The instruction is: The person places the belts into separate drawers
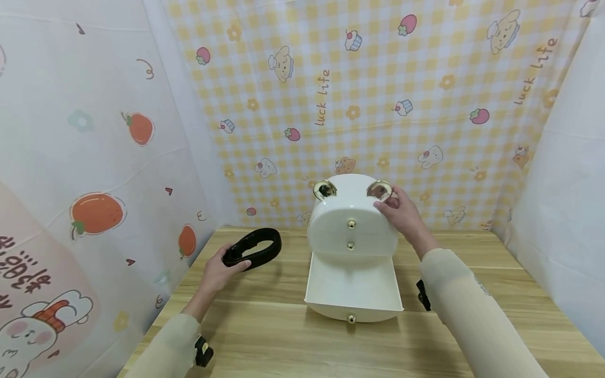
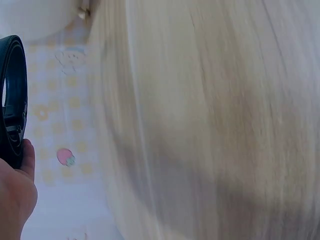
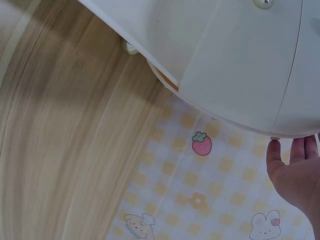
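Observation:
On the left, my left hand (image 1: 218,273) holds a coiled black belt (image 1: 264,256) by its near side, thumb on the front, just above the table. The left wrist view shows the belt (image 2: 15,90) at its left edge, with part of the hand (image 2: 15,195) below it. A white storage box (image 1: 352,231) with gold ring ears and small gold knobs stands at the middle. Its lower drawer (image 1: 352,283) is pulled out towards me. My right hand (image 1: 402,212) grips the box's upper right corner by the ear, thumb in front; some fingers are hidden behind.
The box stands on a wooden table (image 1: 264,325). Behind it hangs a yellow checked cloth (image 1: 368,136), with white cloths (image 1: 156,157) along the sides. Black straps (image 1: 204,352) sit at both wrists.

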`<action>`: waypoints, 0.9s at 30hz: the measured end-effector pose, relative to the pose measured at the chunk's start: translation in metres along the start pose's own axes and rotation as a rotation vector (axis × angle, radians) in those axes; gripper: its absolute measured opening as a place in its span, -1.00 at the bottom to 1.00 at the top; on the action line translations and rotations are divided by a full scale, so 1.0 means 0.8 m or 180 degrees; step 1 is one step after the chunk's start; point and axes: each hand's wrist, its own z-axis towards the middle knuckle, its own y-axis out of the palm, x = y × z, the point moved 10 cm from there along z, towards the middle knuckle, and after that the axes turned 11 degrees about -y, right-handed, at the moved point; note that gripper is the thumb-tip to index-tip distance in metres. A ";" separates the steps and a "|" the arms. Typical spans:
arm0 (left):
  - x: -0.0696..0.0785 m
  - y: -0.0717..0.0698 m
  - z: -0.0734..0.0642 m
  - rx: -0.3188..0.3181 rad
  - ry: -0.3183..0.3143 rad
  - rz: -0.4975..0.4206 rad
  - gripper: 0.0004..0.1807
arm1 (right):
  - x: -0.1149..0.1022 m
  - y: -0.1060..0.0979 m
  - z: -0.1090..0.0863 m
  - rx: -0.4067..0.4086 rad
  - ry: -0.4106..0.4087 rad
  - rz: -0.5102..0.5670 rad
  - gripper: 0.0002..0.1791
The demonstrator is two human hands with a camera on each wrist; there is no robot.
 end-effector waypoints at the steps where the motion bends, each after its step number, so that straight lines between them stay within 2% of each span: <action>1: 0.005 0.002 -0.002 -0.0020 0.0043 -0.0024 -0.03 | 0.001 0.000 0.000 0.0004 0.0000 0.0004 -0.17; 9: 0.041 0.016 -0.023 -0.0161 0.0327 -0.0271 -0.16 | 0.003 -0.001 -0.001 0.0014 -0.0016 0.0054 -0.18; 18: 0.065 0.030 -0.044 -0.0347 0.0520 -0.0325 -0.15 | 0.001 -0.001 -0.001 0.0013 -0.0059 0.0073 -0.19; 27: 0.091 0.058 -0.066 -0.0721 0.0683 -0.0490 -0.15 | 0.002 0.000 0.001 0.0000 -0.0078 0.0103 -0.20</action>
